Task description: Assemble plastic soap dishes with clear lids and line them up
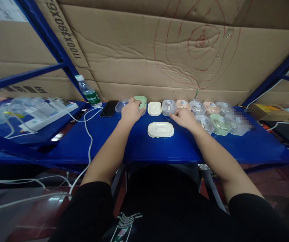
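My left hand is closed on a pale green lid, with a clear plastic container just to its left and partly behind the hand. My right hand has its fingers curled against the near right edge of a small container with a greyish lid; its fingertips are partly hidden. Between the hands sits a squarish cream lid. Closer to me lies a longer oval cream lid with a raised bar along its middle.
Several lidded containers stand at the right, among them a peach one and a green one. A dark phone, a water bottle and a white cable are at the left of the blue table. Cardboard backs it.
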`<action>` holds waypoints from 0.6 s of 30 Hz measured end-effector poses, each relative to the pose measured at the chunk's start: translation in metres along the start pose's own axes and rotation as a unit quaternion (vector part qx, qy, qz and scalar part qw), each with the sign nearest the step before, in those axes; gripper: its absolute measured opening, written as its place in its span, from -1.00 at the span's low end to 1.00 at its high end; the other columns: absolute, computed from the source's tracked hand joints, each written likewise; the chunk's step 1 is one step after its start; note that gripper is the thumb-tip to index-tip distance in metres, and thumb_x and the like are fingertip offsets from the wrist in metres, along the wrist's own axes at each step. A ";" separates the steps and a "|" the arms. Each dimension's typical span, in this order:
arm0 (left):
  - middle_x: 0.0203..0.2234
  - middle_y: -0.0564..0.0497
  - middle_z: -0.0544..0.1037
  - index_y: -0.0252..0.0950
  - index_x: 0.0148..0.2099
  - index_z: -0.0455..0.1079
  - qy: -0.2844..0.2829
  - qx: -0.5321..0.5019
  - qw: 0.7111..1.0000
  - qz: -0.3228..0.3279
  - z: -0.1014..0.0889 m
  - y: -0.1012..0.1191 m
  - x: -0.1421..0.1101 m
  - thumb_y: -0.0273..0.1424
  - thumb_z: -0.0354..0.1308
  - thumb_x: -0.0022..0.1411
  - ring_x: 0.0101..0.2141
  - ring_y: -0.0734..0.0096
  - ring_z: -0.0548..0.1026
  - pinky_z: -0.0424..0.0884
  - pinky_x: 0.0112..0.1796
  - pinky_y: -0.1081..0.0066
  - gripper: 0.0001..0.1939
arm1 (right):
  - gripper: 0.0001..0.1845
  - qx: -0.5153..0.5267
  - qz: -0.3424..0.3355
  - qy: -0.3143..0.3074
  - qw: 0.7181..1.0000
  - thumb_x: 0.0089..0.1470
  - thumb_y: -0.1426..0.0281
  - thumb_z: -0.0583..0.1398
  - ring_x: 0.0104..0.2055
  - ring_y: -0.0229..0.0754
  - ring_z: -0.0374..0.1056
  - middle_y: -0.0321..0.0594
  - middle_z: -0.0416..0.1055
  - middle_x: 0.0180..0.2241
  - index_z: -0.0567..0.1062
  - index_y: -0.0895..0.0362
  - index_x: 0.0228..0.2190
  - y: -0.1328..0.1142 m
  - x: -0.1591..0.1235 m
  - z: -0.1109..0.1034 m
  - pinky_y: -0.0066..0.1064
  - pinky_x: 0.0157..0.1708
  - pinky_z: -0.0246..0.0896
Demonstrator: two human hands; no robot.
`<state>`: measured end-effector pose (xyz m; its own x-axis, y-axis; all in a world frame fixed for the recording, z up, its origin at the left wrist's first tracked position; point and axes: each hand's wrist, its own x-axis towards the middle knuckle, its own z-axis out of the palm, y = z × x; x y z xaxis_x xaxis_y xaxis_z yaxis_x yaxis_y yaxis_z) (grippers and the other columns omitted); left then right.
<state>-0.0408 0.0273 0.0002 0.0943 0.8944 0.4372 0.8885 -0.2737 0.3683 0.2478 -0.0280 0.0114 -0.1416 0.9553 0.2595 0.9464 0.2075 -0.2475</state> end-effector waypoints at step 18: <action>-0.48 0.10 0.42 -0.15 -0.17 0.26 0.018 -0.559 0.827 -0.053 -0.010 0.005 0.014 0.11 0.16 0.47 -0.62 0.51 0.29 0.18 -0.60 0.50 -0.56 | 0.08 0.113 -0.146 0.169 0.968 0.20 0.06 0.35 0.47 0.37 0.22 0.16 0.23 0.48 0.05 0.11 0.53 0.010 0.005 0.010 0.31 0.41 0.14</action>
<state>-0.0400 0.0353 0.0166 0.0099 0.9289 0.3702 -0.0826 -0.3682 0.9261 0.2536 -0.0186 0.0009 -0.2542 0.7341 0.6296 0.7870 0.5354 -0.3064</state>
